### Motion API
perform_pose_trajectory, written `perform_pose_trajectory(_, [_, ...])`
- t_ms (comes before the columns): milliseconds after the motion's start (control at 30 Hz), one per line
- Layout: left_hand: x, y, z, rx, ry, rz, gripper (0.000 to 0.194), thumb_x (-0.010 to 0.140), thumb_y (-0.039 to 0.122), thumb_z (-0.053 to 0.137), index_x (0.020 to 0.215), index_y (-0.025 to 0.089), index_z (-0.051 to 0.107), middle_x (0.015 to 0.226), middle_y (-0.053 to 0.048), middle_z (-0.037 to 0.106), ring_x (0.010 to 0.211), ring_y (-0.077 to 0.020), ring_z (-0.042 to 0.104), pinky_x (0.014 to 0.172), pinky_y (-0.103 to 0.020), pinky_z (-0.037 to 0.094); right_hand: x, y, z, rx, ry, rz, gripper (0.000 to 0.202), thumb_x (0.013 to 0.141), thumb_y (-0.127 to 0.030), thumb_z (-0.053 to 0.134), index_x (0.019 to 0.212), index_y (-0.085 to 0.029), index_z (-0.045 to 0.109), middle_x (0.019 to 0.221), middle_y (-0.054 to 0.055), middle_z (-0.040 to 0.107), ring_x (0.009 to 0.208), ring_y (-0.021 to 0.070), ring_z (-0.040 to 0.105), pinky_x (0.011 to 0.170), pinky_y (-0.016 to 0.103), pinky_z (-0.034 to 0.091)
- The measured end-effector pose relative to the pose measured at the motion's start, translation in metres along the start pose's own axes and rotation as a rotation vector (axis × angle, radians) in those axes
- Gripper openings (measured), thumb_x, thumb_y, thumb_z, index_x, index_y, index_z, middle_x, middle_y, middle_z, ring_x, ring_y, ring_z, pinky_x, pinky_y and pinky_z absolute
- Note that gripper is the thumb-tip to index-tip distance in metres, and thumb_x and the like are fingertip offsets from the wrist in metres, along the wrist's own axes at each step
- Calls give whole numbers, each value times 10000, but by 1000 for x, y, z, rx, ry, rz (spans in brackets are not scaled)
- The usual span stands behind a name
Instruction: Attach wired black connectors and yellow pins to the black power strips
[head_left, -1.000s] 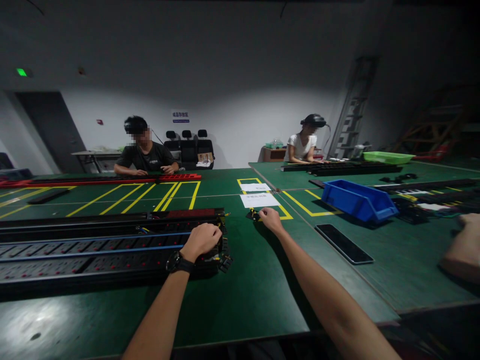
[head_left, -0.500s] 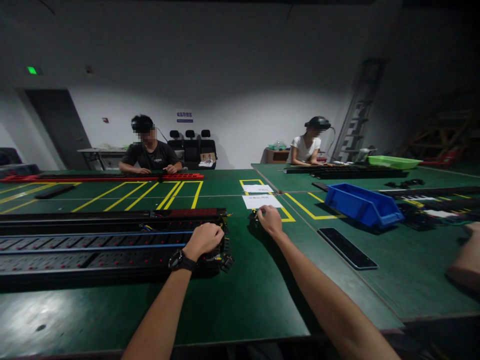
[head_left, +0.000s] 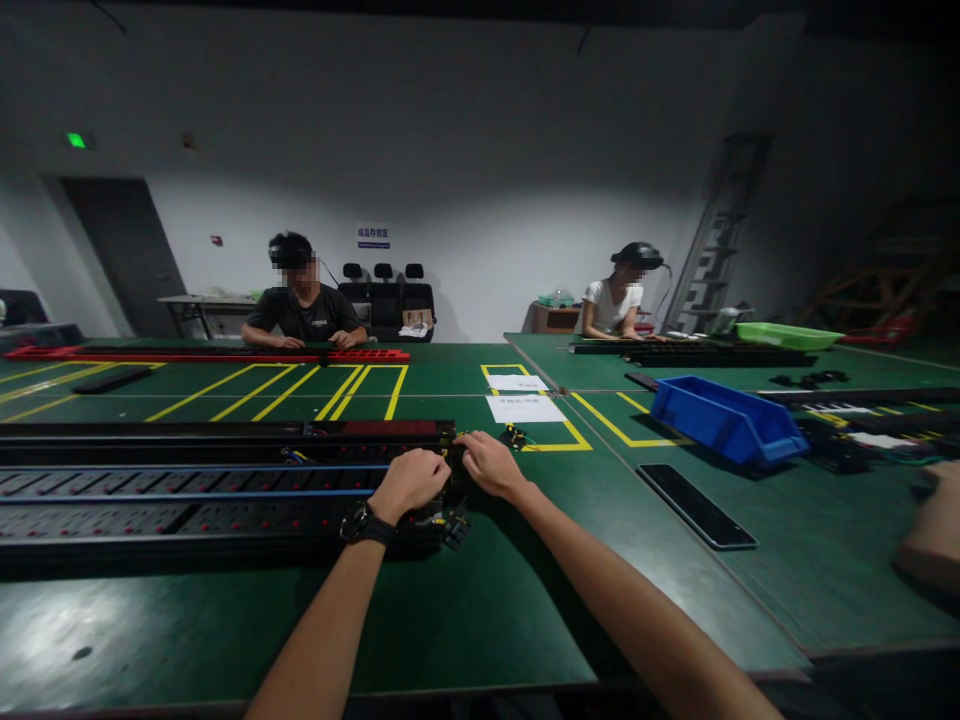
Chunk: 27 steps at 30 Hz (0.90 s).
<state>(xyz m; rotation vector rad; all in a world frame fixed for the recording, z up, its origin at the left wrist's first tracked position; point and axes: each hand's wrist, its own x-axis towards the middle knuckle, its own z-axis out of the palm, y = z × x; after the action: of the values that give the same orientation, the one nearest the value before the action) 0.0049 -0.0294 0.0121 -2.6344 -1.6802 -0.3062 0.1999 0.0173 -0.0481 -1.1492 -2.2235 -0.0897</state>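
Observation:
A long black power strip (head_left: 187,495) with red switches and blue wires lies across the green table (head_left: 487,590) in front of me. My left hand (head_left: 409,482), with a black watch on the wrist, rests closed on the strip's right end. My right hand (head_left: 487,463) touches that same end from the right, fingers curled; whether it holds a small part is hidden. A small black and yellow part (head_left: 513,436) lies on the table just beyond my right hand. Small black pieces (head_left: 454,528) hang at the strip's end corner.
Two white paper sheets (head_left: 523,407) lie inside yellow floor-tape marks. A blue bin (head_left: 724,420) and a flat black panel (head_left: 697,505) sit to the right. Two people sit across the table with long strips. Another person's arm (head_left: 930,545) enters at the right edge.
My right hand has drawn back from the small part near the paper sheets, leftward to the end of the power strip. My left hand has stayed in place.

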Motion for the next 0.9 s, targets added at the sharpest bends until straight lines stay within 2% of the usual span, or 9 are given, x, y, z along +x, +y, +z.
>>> perform_pose_trajectory(167, [0, -1, 2, 9, 1, -1, 419, 969, 301, 368, 829, 212, 752, 988, -116, 773, 939, -259, 718, 794, -317, 502, -5, 30, 1, 83, 115, 159, 218, 895, -208, 557, 1069, -198, 688, 1023, 72, 720, 959, 212, 647, 855, 291, 475])
perform_pose_trajectory(300, [1, -1, 2, -1, -2, -2, 432, 977, 308, 352, 832, 217, 748, 1001, -113, 770, 949, -261, 712, 797, -323, 499, -5, 52, 5, 183, 204, 368, 221, 860, -197, 530, 998, -191, 703, 867, 41, 731, 805, 198, 662, 757, 277, 467])
perform_pose_trajectory(400, [1, -1, 0, -11, -5, 1, 426, 978, 307, 353, 826, 217, 740, 999, -108, 768, 941, -257, 710, 789, -321, 493, -7, 66, 3, 219, 241, 516, 236, 854, -199, 513, 983, -182, 710, 835, 42, 732, 776, 189, 663, 718, 261, 453])
perform_pose_trajectory(500, [0, 0, -3, -9, -12, -3, 412, 974, 302, 365, 814, 212, 734, 987, -108, 767, 927, -254, 709, 775, -315, 487, -11, 73, -2, 185, 188, 576, 231, 876, -241, 521, 995, -185, 712, 869, 55, 740, 792, 191, 663, 704, 259, 438])
perform_pose_trajectory(567, [0, 0, -3, -4, -18, -1, 412, 975, 299, 365, 811, 209, 732, 988, -109, 766, 926, -253, 708, 772, -312, 484, -13, 72, -6, 148, 125, 578, 238, 903, -325, 544, 1022, -195, 704, 907, 63, 742, 824, 203, 667, 713, 266, 437])
perform_pose_trajectory(700, [0, 0, -3, 0, -25, 5, 424, 987, 304, 353, 825, 205, 733, 991, -111, 765, 928, -249, 707, 771, -308, 483, -13, 60, -11, 60, 12, 523, 399, 885, -503, 607, 1154, -214, 660, 1080, 88, 726, 959, 243, 665, 752, 289, 453])
perform_pose_trajectory(900, [1, -1, -2, -1, -23, 4, 433, 989, 313, 349, 835, 204, 739, 987, -114, 764, 924, -243, 706, 772, -302, 480, -11, 45, -10, -128, -85, 516, 455, 905, -465, 582, 1271, -197, 620, 1165, 126, 692, 1075, 275, 620, 836, 327, 458])
